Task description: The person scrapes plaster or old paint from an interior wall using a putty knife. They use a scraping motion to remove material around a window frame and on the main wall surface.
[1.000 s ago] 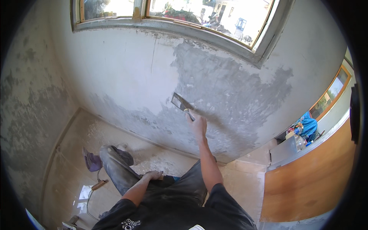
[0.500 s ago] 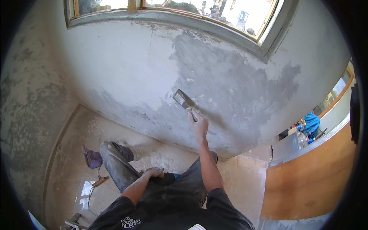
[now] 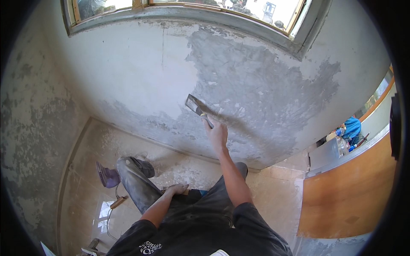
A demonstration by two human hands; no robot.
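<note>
Person's right hand (image 3: pixel 218 133) is closed round the handle of a broad scraper (image 3: pixel 194 105); blade at left edge of grey patch (image 3: pixel 247 77), far wall (image 3: pixel 141 72). Left hand (image 3: pixel 176 189), near, over dark trousers (image 3: pixel 137 187): cannot tell whether it grips anything.

Takes in a window (image 3: pixel 183 9) at the top and, at right, a wooden panel (image 3: pixel 346 192) near blue cloth (image 3: pixel 352 128) (clear bottles (image 3: pixel 342 146) beside it). Includes a purple object (image 3: pixel 110 176) on the floor (image 3: pixel 87 170), near a cord (image 3: pixel 108 224) with a brown block (image 3: pixel 118 202).
</note>
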